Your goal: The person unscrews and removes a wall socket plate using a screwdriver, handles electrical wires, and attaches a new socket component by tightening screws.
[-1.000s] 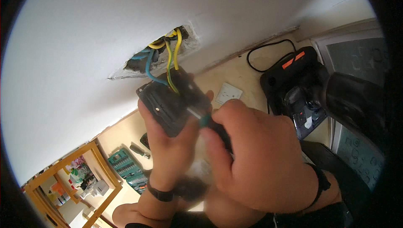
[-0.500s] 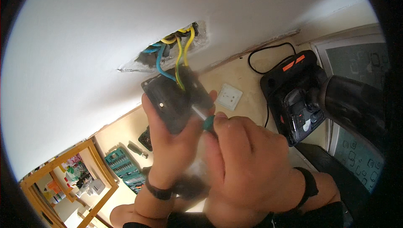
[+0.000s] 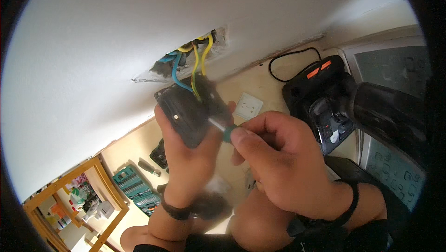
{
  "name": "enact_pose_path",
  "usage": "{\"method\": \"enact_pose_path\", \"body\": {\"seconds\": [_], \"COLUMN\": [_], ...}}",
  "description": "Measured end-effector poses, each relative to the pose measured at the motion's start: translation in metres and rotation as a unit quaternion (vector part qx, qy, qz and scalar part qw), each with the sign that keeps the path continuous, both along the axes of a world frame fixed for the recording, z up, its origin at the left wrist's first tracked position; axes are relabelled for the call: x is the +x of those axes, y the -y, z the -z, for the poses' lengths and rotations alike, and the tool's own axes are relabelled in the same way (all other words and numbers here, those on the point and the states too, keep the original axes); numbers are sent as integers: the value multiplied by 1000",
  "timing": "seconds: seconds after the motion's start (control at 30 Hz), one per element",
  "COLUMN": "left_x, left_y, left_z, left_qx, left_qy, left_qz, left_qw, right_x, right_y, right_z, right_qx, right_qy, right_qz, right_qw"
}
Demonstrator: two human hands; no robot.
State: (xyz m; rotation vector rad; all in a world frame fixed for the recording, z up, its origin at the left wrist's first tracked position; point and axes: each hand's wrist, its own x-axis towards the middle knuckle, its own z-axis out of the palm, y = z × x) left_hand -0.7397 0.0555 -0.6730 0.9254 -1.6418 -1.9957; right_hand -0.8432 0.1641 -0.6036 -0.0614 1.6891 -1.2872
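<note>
My left hand grips a black wall socket from below, fingers and thumb around its edges, its black back toward me. A blue wire, a yellow-green wire and a yellow wire run to it from a rough wall hole. My right hand pinches the green handle of a screwdriver between thumb and fingers. The shaft points up-left at the back of the socket; whether its tip sits in a screw I cannot tell.
Below the white wall lie a white socket, an open green tool case and another screwdriver. At right stand an open black case with a cable and a large black cylindrical object. A wooden frame is at lower left.
The fingers of my right hand have opened from a tight grip to a looser pinch on the screwdriver handle, and the wrist has turned. The left hand keeps holding the socket.
</note>
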Motion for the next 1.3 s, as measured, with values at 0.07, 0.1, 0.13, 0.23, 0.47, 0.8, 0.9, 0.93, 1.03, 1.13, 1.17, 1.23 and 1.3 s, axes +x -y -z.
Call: {"method": "enact_pose_path", "body": {"seconds": [0.07, 0.1, 0.13, 0.23, 0.47, 0.8, 0.9, 0.93, 1.03, 1.13, 1.17, 1.23, 1.3], "left_x": [0, -1, -2, -5, 1, 95, 113, 115, 118, 127, 130, 139, 152], "left_y": [-2, -2, -1, -4, 6, -65, -67, -67, -68, -67, -66, -51, -33], "left_z": [2, 1, -1, -2, -11, 24, 50, 55, 63, 71, 73, 83, 78], "left_qx": [8, 9, 5, 1, -113, 146, 93, 82, 51, 23, 5, 4, 16], "left_qy": [-34, -35, -28, -23, 89, 37, 35, 26, 18, 29, 25, -15, 4], "left_qz": [-12, -12, -15, -16, 58, 28, 20, 7, -6, -19, -33, -116, -154], "left_qw": [999, 999, 999, 1000, 988, 988, 995, 996, 999, 999, 999, 993, 988], "right_x": [0, 3, 5, -3, -43, 15, 25, 27, 31, 38, 38, 29, 21], "right_y": [-2, -1, -2, -9, -40, -97, -92, -90, -86, -81, -81, -88, -96], "right_z": [0, 6, 9, 4, 17, 119, 139, 142, 156, 164, 168, 181, 197], "right_qx": [15, -1, -18, 22, -98, -196, -202, -204, -216, -220, -221, -193, -148], "right_qy": [49, -152, -346, -540, -555, -64, 2, 37, 67, 116, 122, 144, 104], "right_qz": [-7, -66, -122, -266, -285, -214, -226, -218, -222, -204, -208, -191, -178], "right_qw": [999, 986, 930, 798, 775, 955, 953, 954, 948, 947, 945, 952, 967]}}
